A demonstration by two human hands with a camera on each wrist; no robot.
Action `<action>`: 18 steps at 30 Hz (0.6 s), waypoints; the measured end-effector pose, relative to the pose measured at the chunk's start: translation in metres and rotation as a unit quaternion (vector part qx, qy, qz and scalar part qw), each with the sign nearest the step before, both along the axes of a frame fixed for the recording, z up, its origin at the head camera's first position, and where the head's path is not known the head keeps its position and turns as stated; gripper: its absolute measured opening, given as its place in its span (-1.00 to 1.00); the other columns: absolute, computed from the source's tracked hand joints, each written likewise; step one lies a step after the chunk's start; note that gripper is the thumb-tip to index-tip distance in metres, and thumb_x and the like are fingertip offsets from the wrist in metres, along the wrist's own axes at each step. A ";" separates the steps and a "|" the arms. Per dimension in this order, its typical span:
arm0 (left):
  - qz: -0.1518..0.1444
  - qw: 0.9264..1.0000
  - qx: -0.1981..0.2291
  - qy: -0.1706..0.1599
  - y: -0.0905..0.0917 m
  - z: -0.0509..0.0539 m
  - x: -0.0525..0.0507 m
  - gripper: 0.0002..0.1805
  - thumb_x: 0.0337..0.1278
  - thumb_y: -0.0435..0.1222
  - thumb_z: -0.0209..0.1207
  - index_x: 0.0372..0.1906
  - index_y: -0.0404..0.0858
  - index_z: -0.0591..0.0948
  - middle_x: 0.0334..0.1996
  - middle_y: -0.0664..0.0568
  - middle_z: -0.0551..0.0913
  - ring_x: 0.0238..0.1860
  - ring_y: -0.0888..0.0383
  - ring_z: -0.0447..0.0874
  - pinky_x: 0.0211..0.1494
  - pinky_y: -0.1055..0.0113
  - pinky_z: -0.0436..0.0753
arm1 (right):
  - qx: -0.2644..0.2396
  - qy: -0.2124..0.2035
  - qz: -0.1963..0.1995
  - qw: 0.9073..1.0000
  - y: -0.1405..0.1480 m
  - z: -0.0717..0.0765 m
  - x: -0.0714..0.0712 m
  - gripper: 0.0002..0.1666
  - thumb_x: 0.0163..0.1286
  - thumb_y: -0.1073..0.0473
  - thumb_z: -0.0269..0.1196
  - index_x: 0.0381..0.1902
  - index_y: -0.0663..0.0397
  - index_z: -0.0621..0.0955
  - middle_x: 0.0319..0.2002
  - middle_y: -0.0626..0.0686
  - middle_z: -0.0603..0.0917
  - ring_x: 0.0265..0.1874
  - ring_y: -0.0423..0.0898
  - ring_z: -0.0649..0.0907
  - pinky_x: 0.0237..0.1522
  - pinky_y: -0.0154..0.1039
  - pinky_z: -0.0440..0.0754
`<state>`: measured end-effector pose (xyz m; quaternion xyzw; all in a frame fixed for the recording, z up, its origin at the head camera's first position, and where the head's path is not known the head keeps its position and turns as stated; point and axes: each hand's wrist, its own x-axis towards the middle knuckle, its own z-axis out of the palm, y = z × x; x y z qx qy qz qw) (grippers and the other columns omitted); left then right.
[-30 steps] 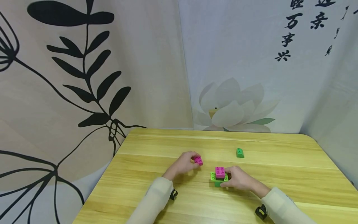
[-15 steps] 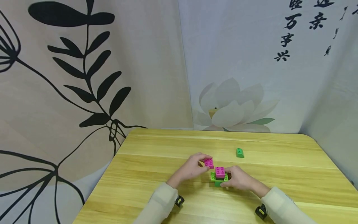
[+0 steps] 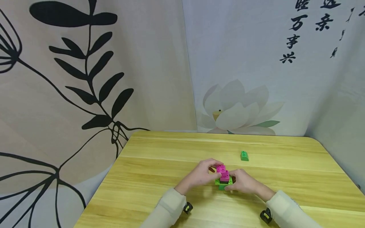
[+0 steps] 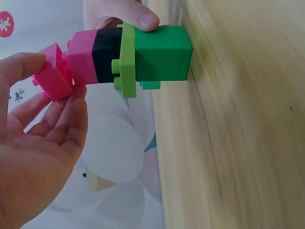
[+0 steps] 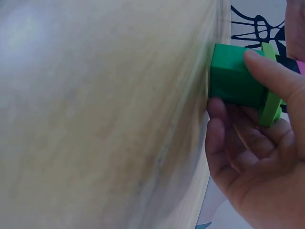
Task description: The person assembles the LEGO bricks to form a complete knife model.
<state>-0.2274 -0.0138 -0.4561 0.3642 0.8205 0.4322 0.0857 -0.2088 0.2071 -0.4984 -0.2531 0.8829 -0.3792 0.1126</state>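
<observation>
My left hand point(image 3: 201, 174) pinches a loose pink building brick point(image 4: 53, 74) between thumb and fingers. That brick is tilted, right at the studs of a stack's top pink brick point(image 4: 82, 56); whether it is seated I cannot tell. Below come a black brick point(image 4: 108, 56), a wider light-green plate point(image 4: 127, 62) and a green base brick point(image 4: 164, 53) standing on the table. My right hand point(image 3: 243, 181) grips the stack low on its right side. In the right wrist view its thumb lies on the green base brick, with the other fingers curled around the opposite side.
A separate small green brick point(image 3: 244, 155) lies on the wooden table point(image 3: 159, 152), behind the stack and to its right. A printed cloth point(image 3: 154, 79) hangs behind the table's back edge. Black wrist devices point(image 3: 188, 207) sit at both cuffs.
My left hand has carried the loose pink brick rightward, from apart on the left to the top of the stack. The right hand and the stack have stayed in place.
</observation>
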 end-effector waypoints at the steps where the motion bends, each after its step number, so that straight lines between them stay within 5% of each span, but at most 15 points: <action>1: 0.001 1.000 -0.003 0.002 0.001 0.000 0.000 -0.66 0.22 -0.26 0.20 0.09 -0.20 0.57 -0.08 0.19 0.57 -0.09 0.36 0.51 -0.03 0.45 0.53 | 0.000 0.001 0.000 1.000 0.000 0.000 0.000 -0.73 0.08 0.08 0.44 -0.27 0.00 0.64 -0.56 -0.16 0.58 -0.62 -0.30 0.48 -0.60 -0.37 0.47; 18: -0.008 0.998 -0.042 0.038 0.009 0.003 0.000 -0.61 0.13 -0.15 0.28 0.07 -0.14 0.60 -0.12 0.25 0.62 -0.12 0.44 0.51 -0.04 0.48 0.52 | 0.007 0.013 -0.001 1.000 0.000 -0.001 0.000 -0.71 0.06 0.05 0.45 -0.26 -0.06 0.64 -0.63 -0.19 0.48 -0.66 -0.33 0.38 -0.66 -0.42 0.35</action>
